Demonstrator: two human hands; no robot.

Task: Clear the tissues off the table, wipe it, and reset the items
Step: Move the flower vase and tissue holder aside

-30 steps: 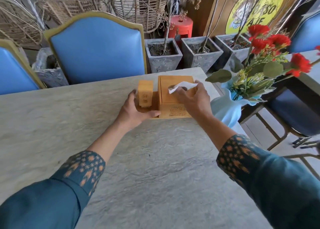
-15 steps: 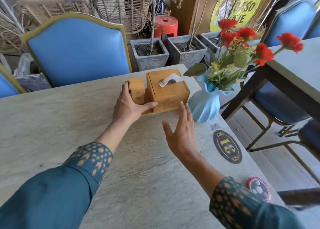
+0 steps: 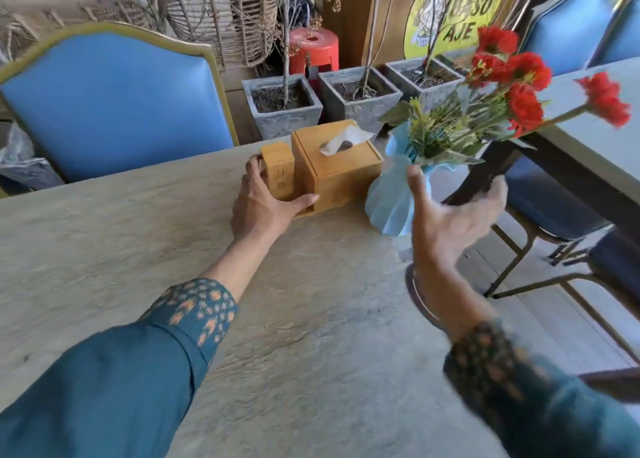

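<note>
Blue chair (image 3: 114, 104) sits behind the desk's (image 3: 121, 249) far edge, pushed in, out of the way. Desk surface near the person is bare, no loose tissues visible on it, so clearing + wiping look done, judging by that; this reads as the reset step.

L hand (image 3: 263, 204) is at the bamboo caddy w/ the small wooden holder (image 3: 278, 170): fingers curl round the holder's left side, thumb stretched along the tray's front edge. Grip looks like steadying or squaring the set, not lifting, since the base sits flat on the desk. Clamped on it loosely, pressure can't be judged.

Tissue box (image 3: 337, 166) shares the same tray, touching the holder's right side, one white tissue (image 3: 343, 140) pulled up thru the top slot, ready for the next guest. Set sits near the desk's far right end, prob. its home spot.

Just right of the box: blue vase (image 3: 393, 201) w/ red flowers (image 3: 512, 76), upright, near the desk's right edge, apart from the box.

R hand (image 3: 450, 222) is in the air, fingers spread wide, palm turned toward the vase, holding nothing. Blurred. Thumb is close to the vase neck, contact can't be told. Likely next: take the vase and set it by the box. Risk: top-heavy, near the edge, easy tip.
</note>
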